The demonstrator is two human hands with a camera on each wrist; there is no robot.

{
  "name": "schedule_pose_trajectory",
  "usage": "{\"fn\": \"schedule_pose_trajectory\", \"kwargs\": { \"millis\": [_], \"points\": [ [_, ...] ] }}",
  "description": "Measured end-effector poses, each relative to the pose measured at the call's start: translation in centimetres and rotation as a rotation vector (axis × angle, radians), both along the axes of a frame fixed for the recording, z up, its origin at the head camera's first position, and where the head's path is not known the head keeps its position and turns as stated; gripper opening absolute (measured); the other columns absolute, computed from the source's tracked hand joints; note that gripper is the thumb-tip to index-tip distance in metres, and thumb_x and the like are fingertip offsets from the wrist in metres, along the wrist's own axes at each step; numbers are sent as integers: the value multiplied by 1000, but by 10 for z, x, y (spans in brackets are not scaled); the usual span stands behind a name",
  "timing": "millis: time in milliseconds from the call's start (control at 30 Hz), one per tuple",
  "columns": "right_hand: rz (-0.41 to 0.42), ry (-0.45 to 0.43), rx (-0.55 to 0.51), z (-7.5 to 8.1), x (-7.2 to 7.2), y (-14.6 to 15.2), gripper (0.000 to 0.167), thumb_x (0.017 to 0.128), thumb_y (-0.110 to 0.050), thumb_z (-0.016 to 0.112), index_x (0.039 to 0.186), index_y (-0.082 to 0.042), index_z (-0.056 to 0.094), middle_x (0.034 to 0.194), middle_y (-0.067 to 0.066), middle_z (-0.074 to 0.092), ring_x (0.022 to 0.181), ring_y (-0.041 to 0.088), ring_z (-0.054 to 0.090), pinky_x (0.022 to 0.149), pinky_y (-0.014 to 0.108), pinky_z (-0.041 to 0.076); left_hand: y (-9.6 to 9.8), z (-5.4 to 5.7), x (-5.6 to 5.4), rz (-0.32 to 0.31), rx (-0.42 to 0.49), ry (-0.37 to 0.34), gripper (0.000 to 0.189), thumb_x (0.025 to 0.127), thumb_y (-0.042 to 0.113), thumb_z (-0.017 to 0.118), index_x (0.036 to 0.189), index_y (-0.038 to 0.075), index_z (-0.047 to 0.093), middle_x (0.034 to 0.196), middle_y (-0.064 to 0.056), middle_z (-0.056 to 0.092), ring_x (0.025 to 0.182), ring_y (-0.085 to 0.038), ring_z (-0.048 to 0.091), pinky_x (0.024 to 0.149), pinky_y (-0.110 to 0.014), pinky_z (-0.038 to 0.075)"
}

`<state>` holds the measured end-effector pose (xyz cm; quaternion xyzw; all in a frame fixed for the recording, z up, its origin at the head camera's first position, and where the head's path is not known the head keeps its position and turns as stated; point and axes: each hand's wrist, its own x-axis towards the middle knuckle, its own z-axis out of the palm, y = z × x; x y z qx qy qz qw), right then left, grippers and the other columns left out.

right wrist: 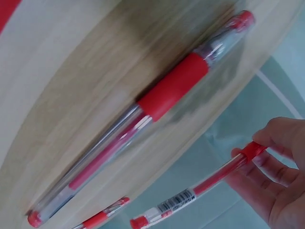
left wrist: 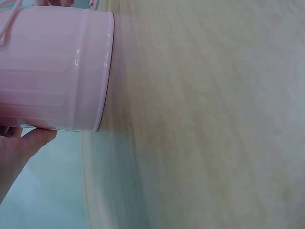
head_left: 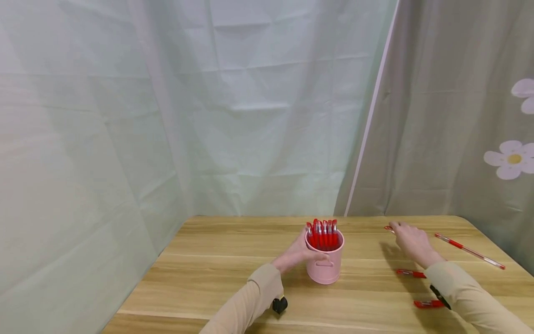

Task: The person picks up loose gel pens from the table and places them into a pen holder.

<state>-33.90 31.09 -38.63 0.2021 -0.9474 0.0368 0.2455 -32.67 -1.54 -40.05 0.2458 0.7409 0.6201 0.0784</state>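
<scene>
My left hand (head_left: pixel 298 254) grips the side of a pink cup (head_left: pixel 324 273) that stands upright on the table. Several red pens (head_left: pixel 323 235) stand in it, capped ends up. In the left wrist view the cup (left wrist: pixel 52 71) fills the upper left, with part of my hand (left wrist: pixel 21 150) against its wall. My right hand (head_left: pixel 414 243) is above the table, right of the cup. Its thumb and fingers pinch a clear pen (right wrist: pixel 219 174) with a red grip and a barcode label, clearest in the right wrist view.
On the wooden table (head_left: pixel 217 260), a red pen (head_left: pixel 469 251) lies right of my right hand. Two more pens, a nearer one (head_left: pixel 406 272) and the nearest (head_left: pixel 427 304), lie partly under my right forearm. Pale curtains (head_left: pixel 267 116) hang behind the table.
</scene>
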Motion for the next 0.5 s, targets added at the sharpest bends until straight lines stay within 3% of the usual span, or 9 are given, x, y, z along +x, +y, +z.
{"fn": "schedule_pose_trajectory", "kwargs": {
  "millis": [500],
  "points": [
    [86,52,-154,16,5,-15,37,71,6,68,104,3,51,83,17,56,53,21,49,38,32,36,-1,1,1,-28,26,23,78,71,13,76,132,16,28,124,5,42,112,-13,43,92,-33,35]
  ]
}}
